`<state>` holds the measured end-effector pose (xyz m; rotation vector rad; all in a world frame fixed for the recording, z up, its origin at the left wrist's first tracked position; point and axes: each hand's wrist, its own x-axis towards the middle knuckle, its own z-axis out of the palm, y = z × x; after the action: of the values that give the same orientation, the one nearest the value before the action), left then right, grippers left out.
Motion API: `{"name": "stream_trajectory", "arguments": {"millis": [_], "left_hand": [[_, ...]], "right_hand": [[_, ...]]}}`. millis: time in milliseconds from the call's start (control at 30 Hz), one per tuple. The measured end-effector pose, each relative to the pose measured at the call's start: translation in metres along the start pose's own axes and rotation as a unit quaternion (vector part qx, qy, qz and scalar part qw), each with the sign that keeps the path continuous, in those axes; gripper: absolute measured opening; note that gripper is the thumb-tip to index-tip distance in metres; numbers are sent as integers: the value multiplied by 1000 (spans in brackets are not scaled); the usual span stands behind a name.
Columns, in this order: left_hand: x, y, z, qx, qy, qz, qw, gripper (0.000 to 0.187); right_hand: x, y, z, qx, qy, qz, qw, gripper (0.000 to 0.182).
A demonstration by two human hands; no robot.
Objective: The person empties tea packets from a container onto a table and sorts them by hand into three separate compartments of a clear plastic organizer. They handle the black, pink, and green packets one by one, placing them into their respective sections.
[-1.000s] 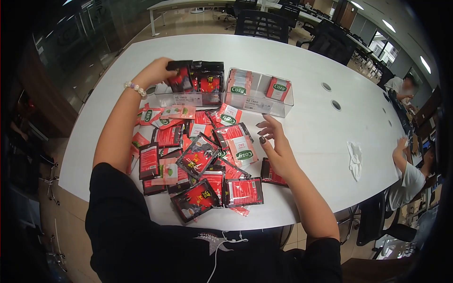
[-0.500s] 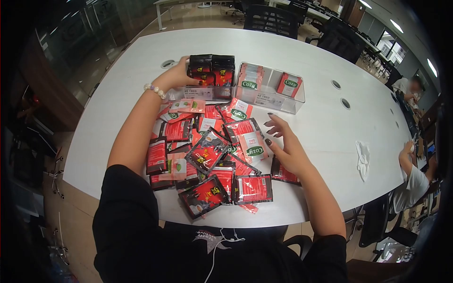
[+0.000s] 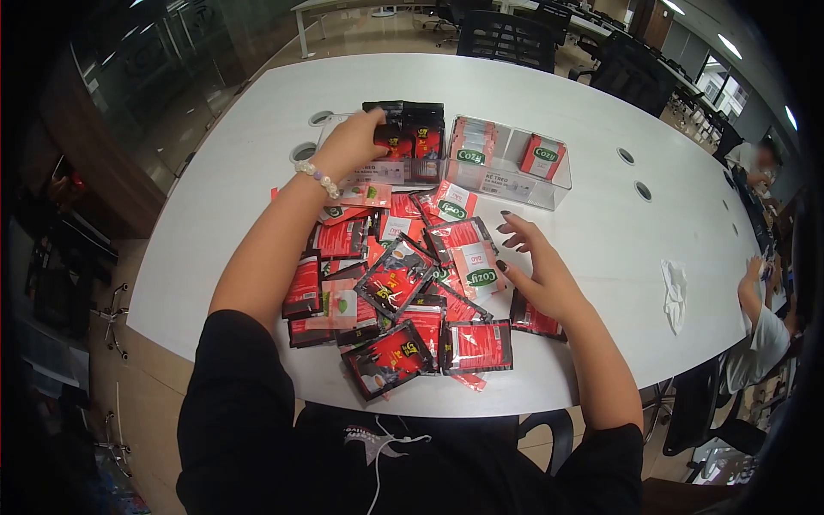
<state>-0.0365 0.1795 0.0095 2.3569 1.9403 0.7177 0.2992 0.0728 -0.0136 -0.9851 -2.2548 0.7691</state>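
Observation:
My left hand, with a bead bracelet at the wrist, reaches into the left clear plastic box. Its fingers are curled over the left-hand stack of black and red coffee sachets, the thumb at the front. A second stack of coffee sachets stands upright beside it. My right hand hovers open at the right edge of the loose pile, fingers apart, holding nothing. Nearest to it lies a pink Cozy sachet. Black and red coffee sachets and pink sachets overlap in the pile.
A second clear box adjoins on the right, with Cozy sachets in one compartment and a red Cozy packet in the other. A crumpled white tissue lies on the white table. Another person sits at the right edge.
The whole view has shifted slightly. My left hand has moved a little to the right, its fingers further over the coffee sachets. My right hand stays spread beside the pile, which looks unchanged.

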Motion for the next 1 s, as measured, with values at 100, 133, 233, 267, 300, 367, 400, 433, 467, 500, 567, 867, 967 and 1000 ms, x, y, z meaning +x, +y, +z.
{"name": "stream_trajectory", "arguments": {"millis": [100, 133, 233, 267, 300, 367, 400, 433, 467, 500, 567, 867, 967, 1000], "left_hand": [[14, -18, 5, -68, -70, 70, 993, 38], [17, -13, -2, -112, -96, 40, 988, 37], [23, 9, -25, -187, -137, -18, 973, 35], [26, 15, -27, -204, -146, -33, 968, 35], [34, 15, -21, -184, -202, -40, 961, 42], [43, 3, 10, -52, -125, 124, 983, 44], [47, 2, 21, 16, -83, 203, 975, 45], [52, 17, 14, -2, -207, 138, 969, 46], [52, 30, 6, 8, -222, 111, 969, 45], [50, 42, 0, 17, -238, 84, 967, 43], [56, 43, 4, 11, -290, 37, 956, 42], [-65, 91, -24, 31, -61, 75, 995, 42], [-107, 94, -20, 71, -209, 54, 974, 51], [-112, 95, -18, 54, -241, 41, 968, 54]], "right_hand": [[0, 1, 0, -6, -8, -2, 1000, 62], [0, 2, 0, -10, -12, -5, 1000, 63], [1, 4, 1, -7, -16, -2, 1000, 63], [1, 3, 0, -7, -17, 1, 1000, 63], [1, 2, 0, -7, -19, 5, 1000, 63], [1, 0, -1, -1, -24, 15, 1000, 64], [1, -2, -2, 6, -26, 20, 999, 64], [1, -2, -2, 13, -27, 26, 999, 64], [1, -1, -3, 4, -25, 20, 999, 63], [1, 0, -3, -4, -22, 14, 1000, 63], [0, 2, -4, -12, -23, 14, 1000, 60], [-11, 13, -35, -157, -134, 148, 967, 52], [-24, 5, -46, -240, -209, 184, 930, 54], [-24, 3, -42, -250, -224, 183, 924, 52]]}}
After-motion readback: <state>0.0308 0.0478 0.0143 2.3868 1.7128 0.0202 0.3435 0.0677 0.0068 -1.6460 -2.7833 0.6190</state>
